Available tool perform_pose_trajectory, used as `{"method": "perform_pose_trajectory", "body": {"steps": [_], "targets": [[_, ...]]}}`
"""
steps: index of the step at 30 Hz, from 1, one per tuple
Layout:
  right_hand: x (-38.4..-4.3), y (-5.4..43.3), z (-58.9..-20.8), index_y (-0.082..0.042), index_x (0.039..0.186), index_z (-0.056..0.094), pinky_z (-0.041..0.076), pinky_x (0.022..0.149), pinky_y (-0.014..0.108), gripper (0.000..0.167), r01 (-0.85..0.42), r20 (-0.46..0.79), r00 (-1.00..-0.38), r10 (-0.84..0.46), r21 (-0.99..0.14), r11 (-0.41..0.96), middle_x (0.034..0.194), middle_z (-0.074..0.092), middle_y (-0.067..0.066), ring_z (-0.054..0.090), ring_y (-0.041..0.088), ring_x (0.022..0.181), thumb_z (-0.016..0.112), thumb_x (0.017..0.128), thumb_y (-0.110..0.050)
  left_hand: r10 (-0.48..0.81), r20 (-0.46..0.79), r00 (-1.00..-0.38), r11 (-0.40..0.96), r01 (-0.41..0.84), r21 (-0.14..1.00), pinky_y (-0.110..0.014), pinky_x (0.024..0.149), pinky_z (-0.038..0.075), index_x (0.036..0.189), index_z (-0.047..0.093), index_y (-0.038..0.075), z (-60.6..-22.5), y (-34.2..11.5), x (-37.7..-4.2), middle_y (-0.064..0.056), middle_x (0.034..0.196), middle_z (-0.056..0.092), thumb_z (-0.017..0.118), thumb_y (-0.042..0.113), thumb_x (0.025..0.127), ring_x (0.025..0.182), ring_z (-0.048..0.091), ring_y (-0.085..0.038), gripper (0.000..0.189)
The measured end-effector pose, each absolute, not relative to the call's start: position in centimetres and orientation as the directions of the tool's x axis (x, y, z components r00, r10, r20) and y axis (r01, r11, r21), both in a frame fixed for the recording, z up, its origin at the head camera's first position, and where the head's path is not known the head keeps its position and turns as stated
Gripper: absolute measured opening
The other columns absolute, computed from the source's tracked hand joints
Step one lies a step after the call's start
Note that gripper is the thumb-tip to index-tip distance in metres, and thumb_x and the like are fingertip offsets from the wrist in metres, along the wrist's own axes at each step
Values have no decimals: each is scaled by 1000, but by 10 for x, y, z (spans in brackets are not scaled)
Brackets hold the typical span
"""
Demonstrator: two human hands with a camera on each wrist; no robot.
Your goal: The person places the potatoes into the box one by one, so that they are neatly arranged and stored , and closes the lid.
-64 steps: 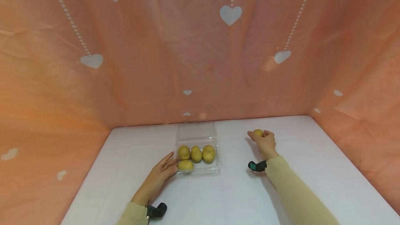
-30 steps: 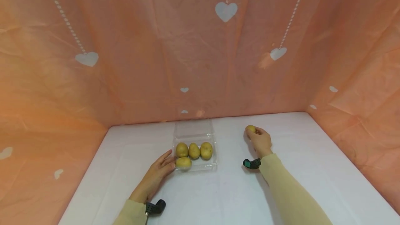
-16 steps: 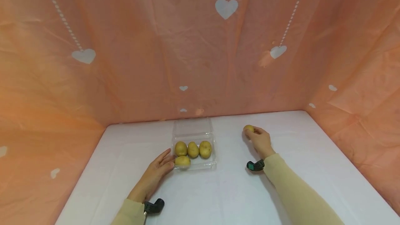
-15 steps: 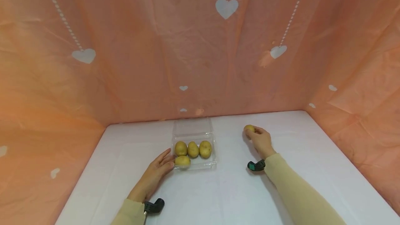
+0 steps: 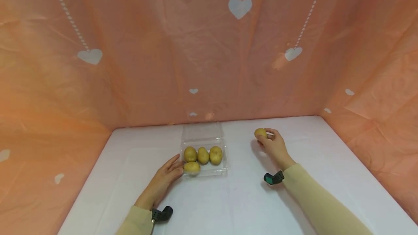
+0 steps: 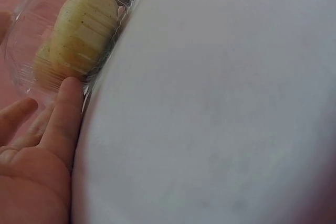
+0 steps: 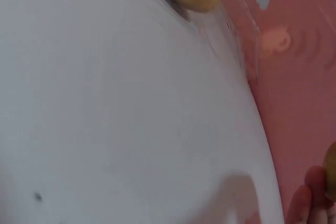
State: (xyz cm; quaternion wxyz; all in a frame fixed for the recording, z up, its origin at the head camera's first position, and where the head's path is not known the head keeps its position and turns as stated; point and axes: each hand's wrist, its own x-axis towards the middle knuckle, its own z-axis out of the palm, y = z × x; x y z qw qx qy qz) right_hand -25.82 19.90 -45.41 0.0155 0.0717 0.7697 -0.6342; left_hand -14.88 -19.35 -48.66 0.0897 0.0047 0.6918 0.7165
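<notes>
My right hand (image 5: 275, 147) pinches a yellow potato (image 5: 260, 133) between thumb and fingers, above the table's back right part with a shadow below it. In the right wrist view only the fingertips (image 7: 315, 182) and an edge of that potato (image 7: 331, 174) show. A clear plastic clamshell box (image 5: 212, 173) stands left of it. Three potatoes (image 5: 203, 155) lie in a row inside, and one more potato (image 5: 192, 168) lies at its front left. My left hand (image 5: 160, 186), fingers extended, rests against the box's left side; a fingertip (image 6: 69, 90) meets the wall in the left wrist view.
The box's clear lid (image 5: 202, 131) is folded back toward the rear edge of the white-covered table (image 5: 248, 198). Orange cloth (image 5: 209, 64) with white hearts hangs behind and at both sides. A black wrist camera (image 5: 273, 178) sits on each wrist.
Gripping the potato throughout, my right hand has moved a little left since the earliest frame, and more of the potato now shows past the fingers. My left hand has stayed at the box.
</notes>
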Motion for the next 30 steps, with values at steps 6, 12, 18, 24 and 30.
{"method": "perform_pose_trajectory", "body": {"steps": [6, 12, 18, 24, 30], "targets": [[-254, 182, -452, -2, 137, 39, 55, 85, 35, 58, 53, -45, -998, 47, -983, 179, 122, 53, 22, 66, 26, 95, 68, 90, -17, 124, -115, -986, -23, -119, 993, -43, 109, 33, 151, 30, 11, -488, -193, -149, -21, 144, 44, 64, 19, 93, 133, 40, -29, 68], [-246, 166, -450, -1, 135, 42, 54, 81, 29, 57, -49, 38, -998, -51, -973, 227, 120, 53, 22, 63, 22, 95, 71, 89, -18, 111, -105, -988, -20, -108, 994, -42, 109, 33, 151, 31, 10, -487, -192, -149, -21, 143, 45, 64, 18, 92, 132, 42, -29, 67], [-237, 149, -448, -6, 131, 48, 51, 76, 26, 53, -175, 138, -981, -136, -931, 320, 118, 53, 18, 63, 24, 94, 74, 86, -18, 126, -93, -988, -22, -96, 995, -38, 107, 36, 151, 30, 8, -485, -191, -148, -23, 143, 44, 63, 17, 93, 131, 43, -31, 68], [-227, 130, -444, -10, 129, 50, 54, 72, 29, 52, -255, 196, -959, -203, -909, 330, 116, 56, 14, 64, 23, 87, 76, 84, -16, 135, -96, -986, -49, -103, 993, -34, 104, 40, 151, 32, 10, -485, -192, -147, -22, 144, 43, 63, 17, 93, 134, 40, -31, 66], [-218, 114, -442, -12, 128, 51, 54, 73, 28, 51, -310, 228, -933, -277, -902, 301, 118, 57, 10, 64, 20, 86, 76, 84, -15, 148, -101, -984, -61, -111, 992, -34, 105, 39, 151, 32, 11, -486, -193, -147, -20, 145, 42, 65, 19, 93, 134, 39, -30, 67]]}}
